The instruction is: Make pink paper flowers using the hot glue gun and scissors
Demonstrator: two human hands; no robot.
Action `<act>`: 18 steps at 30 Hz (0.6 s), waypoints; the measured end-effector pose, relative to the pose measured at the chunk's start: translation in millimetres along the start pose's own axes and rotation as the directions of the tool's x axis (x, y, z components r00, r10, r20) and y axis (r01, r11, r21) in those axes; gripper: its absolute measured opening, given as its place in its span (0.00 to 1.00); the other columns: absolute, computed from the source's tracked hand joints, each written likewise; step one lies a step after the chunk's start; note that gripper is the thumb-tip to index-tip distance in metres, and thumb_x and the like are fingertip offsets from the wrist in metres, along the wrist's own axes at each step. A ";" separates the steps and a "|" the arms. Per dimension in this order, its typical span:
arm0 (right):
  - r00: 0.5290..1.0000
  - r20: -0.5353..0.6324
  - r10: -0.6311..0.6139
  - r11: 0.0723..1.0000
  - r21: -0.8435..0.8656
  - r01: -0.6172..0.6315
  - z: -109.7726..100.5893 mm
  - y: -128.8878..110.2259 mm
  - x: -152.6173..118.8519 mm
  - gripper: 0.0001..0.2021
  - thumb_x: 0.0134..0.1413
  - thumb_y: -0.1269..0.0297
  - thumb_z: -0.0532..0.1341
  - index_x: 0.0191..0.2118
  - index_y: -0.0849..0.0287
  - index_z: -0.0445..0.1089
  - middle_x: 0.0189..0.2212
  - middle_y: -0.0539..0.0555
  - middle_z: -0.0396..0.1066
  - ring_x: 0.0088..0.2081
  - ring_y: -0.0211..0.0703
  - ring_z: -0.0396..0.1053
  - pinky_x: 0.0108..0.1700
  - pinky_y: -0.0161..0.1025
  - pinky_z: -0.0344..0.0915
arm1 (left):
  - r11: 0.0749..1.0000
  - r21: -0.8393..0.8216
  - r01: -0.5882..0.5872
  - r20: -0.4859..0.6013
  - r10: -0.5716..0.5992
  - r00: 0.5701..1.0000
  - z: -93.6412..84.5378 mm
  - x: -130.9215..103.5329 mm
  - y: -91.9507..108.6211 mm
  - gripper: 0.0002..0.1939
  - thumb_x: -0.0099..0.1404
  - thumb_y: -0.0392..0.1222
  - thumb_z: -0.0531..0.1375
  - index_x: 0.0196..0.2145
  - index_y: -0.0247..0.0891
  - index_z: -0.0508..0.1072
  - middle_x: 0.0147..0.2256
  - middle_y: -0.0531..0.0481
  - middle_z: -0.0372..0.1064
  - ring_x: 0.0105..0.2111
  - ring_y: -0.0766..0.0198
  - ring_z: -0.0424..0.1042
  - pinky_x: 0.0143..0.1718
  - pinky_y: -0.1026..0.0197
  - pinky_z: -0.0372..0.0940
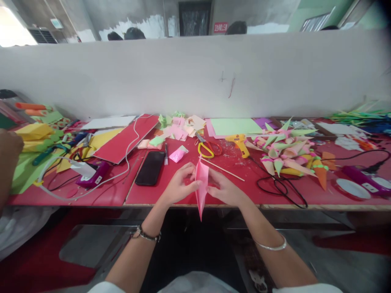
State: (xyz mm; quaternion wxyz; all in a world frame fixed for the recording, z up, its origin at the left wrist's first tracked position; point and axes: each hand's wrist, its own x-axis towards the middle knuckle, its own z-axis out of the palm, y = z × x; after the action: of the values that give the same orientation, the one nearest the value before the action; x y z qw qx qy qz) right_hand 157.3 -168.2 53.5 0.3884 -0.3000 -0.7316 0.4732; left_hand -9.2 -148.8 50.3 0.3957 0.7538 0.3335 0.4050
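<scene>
Pink paper (202,187), red table (235,162), partition (152,77)

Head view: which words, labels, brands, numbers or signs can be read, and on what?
Red sign on the back wall: "卫生间…上三楼"; one middle character is too blurred.
White notice, upper left: too blurred to read.
Partition: only scrawled marks, no readable word.
Power strips: nothing readable.

The left wrist (161,206) wears a dark, narrow bracelet (150,236) with lighter bits along it; the right wrist (249,210) wears a smooth, thin silver bangle (273,247). The short sleeves (305,288) are white, and the shirt front (197,283) looks pale too.
</scene>
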 end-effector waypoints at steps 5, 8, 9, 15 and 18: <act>0.951 -0.307 0.040 0.981 -0.170 -0.096 0.4 1.5 1.4 0.10 0.48 0.68 0.52 0.37 0.61 0.66 0.30 0.52 0.69 0.33 0.41 0.66 0.33 0.35 0.63 | 0.996 0.057 -0.068 -0.002 0.068 0.998 -0.8 -5.1 0.2 0.08 0.55 0.37 0.53 0.33 0.34 0.69 0.32 0.47 0.69 0.33 0.62 0.67 0.36 0.61 0.63; 0.887 -0.458 0.067 0.939 -0.273 -0.211 -7.8 -2.9 -0.1 0.13 0.51 0.61 0.51 0.27 0.64 0.67 0.19 0.50 0.65 0.23 0.38 0.62 0.24 0.32 0.57 | 0.991 0.132 -0.036 0.011 0.035 0.999 -13.1 -8.0 -2.8 0.10 0.56 0.37 0.52 0.35 0.33 0.69 0.31 0.47 0.69 0.32 0.63 0.68 0.34 0.62 0.64; 0.874 -0.484 0.045 0.924 -0.312 -0.221 -11.4 -5.4 -1.0 0.14 0.51 0.60 0.51 0.26 0.65 0.67 0.18 0.50 0.64 0.22 0.38 0.61 0.24 0.32 0.56 | 0.984 0.177 -0.027 -0.029 0.033 0.999 -18.7 -8.1 -4.2 0.10 0.57 0.38 0.51 0.35 0.34 0.69 0.31 0.47 0.69 0.32 0.63 0.68 0.34 0.62 0.64; 0.927 -0.371 -0.056 0.864 -0.484 -0.142 -17.7 -21.0 -5.6 0.15 0.54 0.60 0.49 0.35 0.63 0.69 0.19 0.49 0.66 0.23 0.38 0.61 0.26 0.32 0.56 | 0.645 0.758 0.098 -0.375 0.308 0.875 -33.0 -0.6 1.1 0.24 0.54 0.39 0.56 0.49 0.34 0.60 0.49 0.38 0.57 0.51 0.53 0.57 0.47 0.54 0.58; 0.950 -0.305 -0.063 0.867 -0.488 -0.099 -12.5 -22.9 -4.9 0.15 0.54 0.60 0.49 0.33 0.62 0.70 0.23 0.51 0.69 0.25 0.38 0.63 0.28 0.32 0.57 | 0.517 0.856 -0.002 -0.249 0.415 0.875 -23.0 6.8 14.6 0.23 0.57 0.40 0.54 0.51 0.36 0.58 0.51 0.41 0.57 0.53 0.56 0.55 0.52 0.54 0.50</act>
State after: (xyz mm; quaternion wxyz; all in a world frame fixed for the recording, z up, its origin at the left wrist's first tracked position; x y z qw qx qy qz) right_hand 168.8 -175.0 76.5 0.4040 -0.4672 -0.7552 0.2193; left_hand -23.6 -142.5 73.5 -0.1472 0.7773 0.4667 0.3954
